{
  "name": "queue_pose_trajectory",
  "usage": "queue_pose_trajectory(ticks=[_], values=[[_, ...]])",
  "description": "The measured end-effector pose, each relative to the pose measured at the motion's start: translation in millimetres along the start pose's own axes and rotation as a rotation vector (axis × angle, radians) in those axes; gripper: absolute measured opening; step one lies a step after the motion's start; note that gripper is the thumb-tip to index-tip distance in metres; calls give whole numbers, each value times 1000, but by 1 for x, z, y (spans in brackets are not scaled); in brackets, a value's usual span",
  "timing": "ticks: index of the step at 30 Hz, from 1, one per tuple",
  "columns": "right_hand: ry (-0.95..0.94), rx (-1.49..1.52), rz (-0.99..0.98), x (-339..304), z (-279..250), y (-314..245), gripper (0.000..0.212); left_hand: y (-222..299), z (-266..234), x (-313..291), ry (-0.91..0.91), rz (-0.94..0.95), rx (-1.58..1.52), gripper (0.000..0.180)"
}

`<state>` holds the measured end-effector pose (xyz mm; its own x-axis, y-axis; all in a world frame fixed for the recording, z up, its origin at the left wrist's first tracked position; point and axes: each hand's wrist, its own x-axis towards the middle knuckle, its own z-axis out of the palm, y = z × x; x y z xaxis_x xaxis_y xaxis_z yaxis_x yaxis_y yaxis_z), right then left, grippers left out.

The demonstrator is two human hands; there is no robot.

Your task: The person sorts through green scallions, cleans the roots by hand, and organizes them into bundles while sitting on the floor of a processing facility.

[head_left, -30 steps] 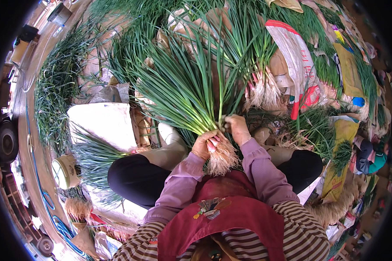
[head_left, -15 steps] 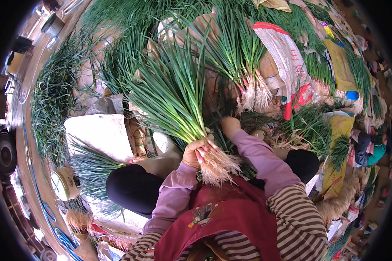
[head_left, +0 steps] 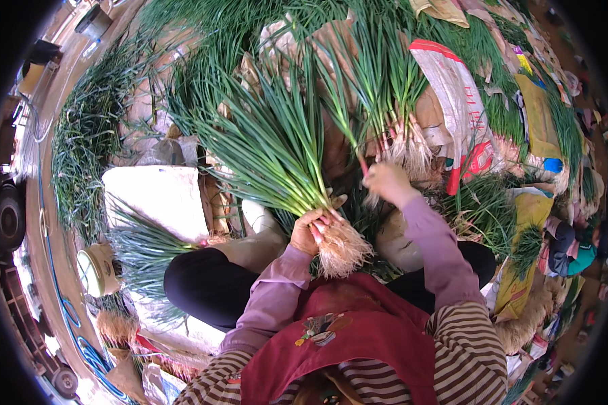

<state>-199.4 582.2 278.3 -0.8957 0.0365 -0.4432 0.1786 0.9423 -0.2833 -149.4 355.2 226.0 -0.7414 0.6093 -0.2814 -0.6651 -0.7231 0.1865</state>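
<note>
My left hand (head_left: 309, 228) is closed around a thick bunch of green onions (head_left: 277, 158), just above their pale, stringy roots (head_left: 344, 250). The long green leaves fan out away from me to the upper left. At the right, my right hand (head_left: 387, 181) pinches the reddish lower stem of a single green onion (head_left: 349, 135), whose leaves point up and away. Just beyond that hand lies a second pile of green onions (head_left: 402, 101), roots toward me.
A white sack with red edging (head_left: 452, 101) lies right of the pile. At left are a white sack (head_left: 154, 202), another onion bundle (head_left: 145, 250), a pale bucket (head_left: 96, 271) and a blue hose (head_left: 67, 310). Cut leaves (head_left: 84, 162) heap along the far left. A person (head_left: 574, 246) sits far right.
My right hand has moved right and away from me, from beside the bunch to the pile, and now grips a single green onion. My left hand keeps its hold on the bunch.
</note>
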Motion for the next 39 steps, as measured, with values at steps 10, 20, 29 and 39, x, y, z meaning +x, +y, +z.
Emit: queue_pose_trajectory(ticks=[10,20,29,39], values=[[217,561,-88,-10,65,-37,34,-8,-13,3,214,-86,79,25],[-815,-64,-47,-3,110,10,29,7,31,-13,14,-47,-212,39],[493,69,158,75,81,91,26,0,2,1,-61,-59,-54,53],[157,138,-397,-86,50,-20,19,-4,-1,1,40,-6,50,39]])
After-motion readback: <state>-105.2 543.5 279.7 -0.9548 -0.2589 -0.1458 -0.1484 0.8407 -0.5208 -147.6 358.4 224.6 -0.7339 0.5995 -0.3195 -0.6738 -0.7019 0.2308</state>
